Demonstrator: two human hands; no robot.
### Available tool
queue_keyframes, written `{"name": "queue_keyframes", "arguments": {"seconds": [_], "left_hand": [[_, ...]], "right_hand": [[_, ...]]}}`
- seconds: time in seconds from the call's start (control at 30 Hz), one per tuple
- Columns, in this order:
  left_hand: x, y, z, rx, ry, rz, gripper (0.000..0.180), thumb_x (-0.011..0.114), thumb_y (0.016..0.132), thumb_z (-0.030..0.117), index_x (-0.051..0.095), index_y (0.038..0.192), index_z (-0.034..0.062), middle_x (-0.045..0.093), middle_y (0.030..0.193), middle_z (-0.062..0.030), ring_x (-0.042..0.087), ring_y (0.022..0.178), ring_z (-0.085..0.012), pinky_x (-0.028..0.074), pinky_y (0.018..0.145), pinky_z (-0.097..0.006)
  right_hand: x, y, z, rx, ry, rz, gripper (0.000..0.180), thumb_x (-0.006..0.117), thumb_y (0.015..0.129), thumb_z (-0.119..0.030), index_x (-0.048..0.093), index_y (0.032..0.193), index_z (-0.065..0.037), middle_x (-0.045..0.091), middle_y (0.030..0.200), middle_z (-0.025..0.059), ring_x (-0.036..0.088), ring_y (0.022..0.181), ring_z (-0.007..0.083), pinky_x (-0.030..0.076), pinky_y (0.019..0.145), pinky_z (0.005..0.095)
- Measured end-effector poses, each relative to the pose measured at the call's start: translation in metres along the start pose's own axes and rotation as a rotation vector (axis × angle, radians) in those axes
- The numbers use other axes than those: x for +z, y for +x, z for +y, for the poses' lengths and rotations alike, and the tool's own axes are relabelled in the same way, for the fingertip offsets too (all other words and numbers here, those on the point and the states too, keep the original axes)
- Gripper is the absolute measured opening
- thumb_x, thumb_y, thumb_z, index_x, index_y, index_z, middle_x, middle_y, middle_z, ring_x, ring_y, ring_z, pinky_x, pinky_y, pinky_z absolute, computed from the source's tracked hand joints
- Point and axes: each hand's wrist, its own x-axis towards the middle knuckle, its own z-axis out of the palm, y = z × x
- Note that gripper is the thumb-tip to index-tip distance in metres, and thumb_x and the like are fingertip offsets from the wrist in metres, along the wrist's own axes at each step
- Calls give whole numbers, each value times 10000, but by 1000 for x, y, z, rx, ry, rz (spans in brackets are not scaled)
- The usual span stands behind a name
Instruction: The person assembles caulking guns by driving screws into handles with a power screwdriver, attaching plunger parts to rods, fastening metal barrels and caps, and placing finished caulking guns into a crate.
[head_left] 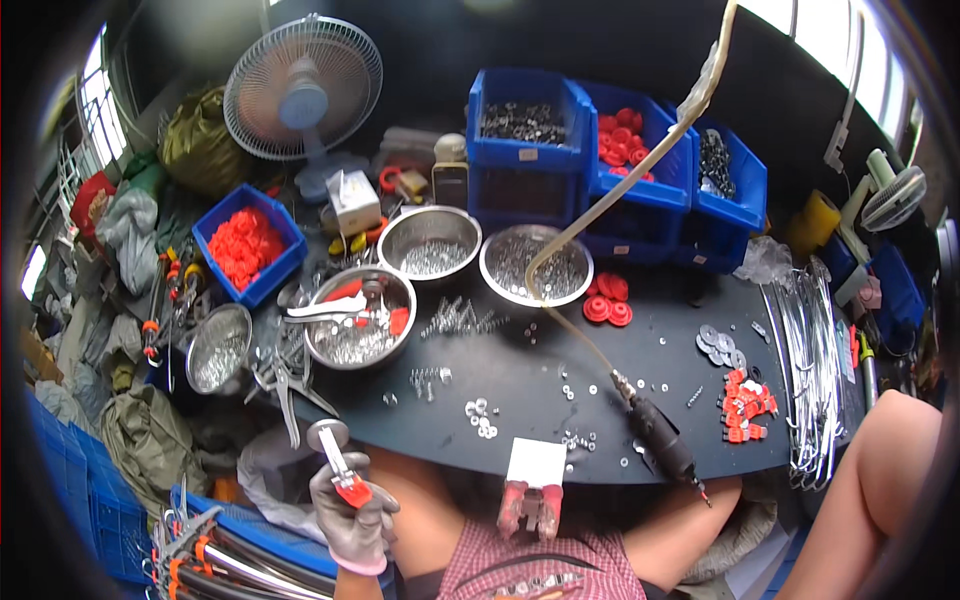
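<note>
At the lower left, my left hand (352, 522), in a pale glove with a pink cuff, is closed around a small assembly. This has a grey round disc (328, 434) at its top, a narrow metal shaft and a red plastic piece (353, 491) by my fingers. The hand is above my left thigh, just off the table's front edge. My right hand does not show. In front of my lap stands a holder with worn reddish prongs (511, 508) and a white square block (537, 463) on top. A dark power screwdriver (662, 437) hangs on its hose over the table's front right.
Metal bowls of small hardware (355, 350) stand left of the middle. Blue bins (530, 160) line the back. Loose springs (460, 317), nuts (482, 420), red clips (746, 405) and metal rods (806, 380) lie on the table. At right is a bare bent knee (870, 460).
</note>
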Motion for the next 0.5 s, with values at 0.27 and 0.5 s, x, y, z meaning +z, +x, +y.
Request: {"name": "queue_keyframes", "arguments": {"seconds": [0.27,0.5], "left_hand": [[11,-3,-11,-1,15,72,678,779,707,364,397,1134,2,577,683,-83,536,446,-95,385,349,-164],[1,9,-39,97,22,185,749,769,693,433,380,1160,-3,604,725,-109,533,442,-98,417,390,-157]], "right_hand": [[-31,-5,8,-168,495,-132,165,516,878,-114,595,981,-13,636,942,72,597,796,150,492,677,297],[-38,-38,14,-110,922,-80,151,499,884,-112,586,970,-23,633,958,89,606,804,174,509,676,331]]}}
